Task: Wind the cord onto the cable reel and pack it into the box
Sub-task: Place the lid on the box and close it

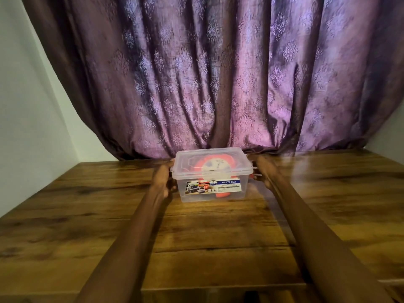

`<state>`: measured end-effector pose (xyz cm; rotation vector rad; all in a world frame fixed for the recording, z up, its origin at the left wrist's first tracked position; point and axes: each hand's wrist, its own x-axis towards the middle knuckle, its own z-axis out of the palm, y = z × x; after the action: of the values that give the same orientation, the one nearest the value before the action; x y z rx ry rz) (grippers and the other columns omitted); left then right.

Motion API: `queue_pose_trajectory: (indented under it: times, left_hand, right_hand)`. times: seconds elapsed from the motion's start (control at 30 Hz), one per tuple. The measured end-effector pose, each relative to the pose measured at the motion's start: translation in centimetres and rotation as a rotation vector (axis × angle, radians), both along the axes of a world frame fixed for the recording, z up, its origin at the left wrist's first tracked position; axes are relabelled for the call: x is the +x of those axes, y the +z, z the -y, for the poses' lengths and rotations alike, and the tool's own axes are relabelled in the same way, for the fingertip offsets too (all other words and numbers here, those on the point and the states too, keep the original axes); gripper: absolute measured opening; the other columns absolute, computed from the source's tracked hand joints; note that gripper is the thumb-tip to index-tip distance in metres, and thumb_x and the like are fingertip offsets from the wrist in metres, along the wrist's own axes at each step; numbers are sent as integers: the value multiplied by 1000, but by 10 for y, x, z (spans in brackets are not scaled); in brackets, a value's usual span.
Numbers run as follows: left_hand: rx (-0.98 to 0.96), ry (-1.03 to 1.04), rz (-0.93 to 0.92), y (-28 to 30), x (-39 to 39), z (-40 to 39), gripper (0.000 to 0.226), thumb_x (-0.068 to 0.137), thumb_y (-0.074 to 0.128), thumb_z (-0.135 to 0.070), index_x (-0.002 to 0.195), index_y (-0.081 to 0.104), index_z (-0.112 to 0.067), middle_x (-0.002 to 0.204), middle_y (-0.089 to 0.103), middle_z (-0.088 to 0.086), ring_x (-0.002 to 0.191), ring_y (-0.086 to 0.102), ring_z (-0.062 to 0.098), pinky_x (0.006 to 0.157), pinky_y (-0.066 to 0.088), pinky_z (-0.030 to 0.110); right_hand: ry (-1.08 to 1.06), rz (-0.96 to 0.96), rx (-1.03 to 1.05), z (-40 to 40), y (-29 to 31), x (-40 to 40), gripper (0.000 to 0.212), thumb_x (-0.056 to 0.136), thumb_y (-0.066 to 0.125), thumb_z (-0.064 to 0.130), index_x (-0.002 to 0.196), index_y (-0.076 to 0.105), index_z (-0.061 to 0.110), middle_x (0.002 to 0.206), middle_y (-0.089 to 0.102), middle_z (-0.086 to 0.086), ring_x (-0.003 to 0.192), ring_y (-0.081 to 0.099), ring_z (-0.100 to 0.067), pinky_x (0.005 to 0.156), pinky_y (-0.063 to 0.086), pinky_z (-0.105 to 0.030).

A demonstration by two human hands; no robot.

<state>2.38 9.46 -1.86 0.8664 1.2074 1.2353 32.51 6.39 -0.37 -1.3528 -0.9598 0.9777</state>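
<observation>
Your forearms reach out over the table (65, 215) to the clear box (213, 189) near its far edge, lid on, the orange cable reel (216, 166) inside. It looks light, rigid and slick, so take it by the side latches. Left hand (162, 179) and right hand (265, 171) flank it; whether they're gripping is too blurred to tell.

I see two bare forearms, long and slender; no sleeves reach into my view; the left hand (162, 179) and right hand (265, 171) carry no visible rings or watch.
</observation>
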Motion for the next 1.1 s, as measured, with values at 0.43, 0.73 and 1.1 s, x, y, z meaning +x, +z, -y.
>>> queue_pose_trajectory:
  times: [0.43,0.73,1.1]
  left_hand:
    - [-163,-64,166,8,-16,9,24,80,77,-36,80,67,-15,83,63,7,78,60,21,83,57,39]
    - [292,-64,174,0,16,25,35,95,60,-11,129,57,-4,119,69,17,96,68,27,87,57,40]
    - [326,-109,25,9,15,39,42,92,46,2,131,54,-9,126,65,19,106,62,33,101,49,51]
  right_hand:
    - [-17,-326,20,24,-4,-21,17,88,67,28,80,68,13,60,64,-1,46,54,-14,41,42,-21]
    - [176,-362,102,39,-3,-32,38,92,61,20,130,59,17,115,70,-15,85,67,-25,61,55,-30]
    - [190,-247,189,37,5,-37,41,89,46,-2,124,58,17,99,70,-7,71,68,-20,50,54,-25]
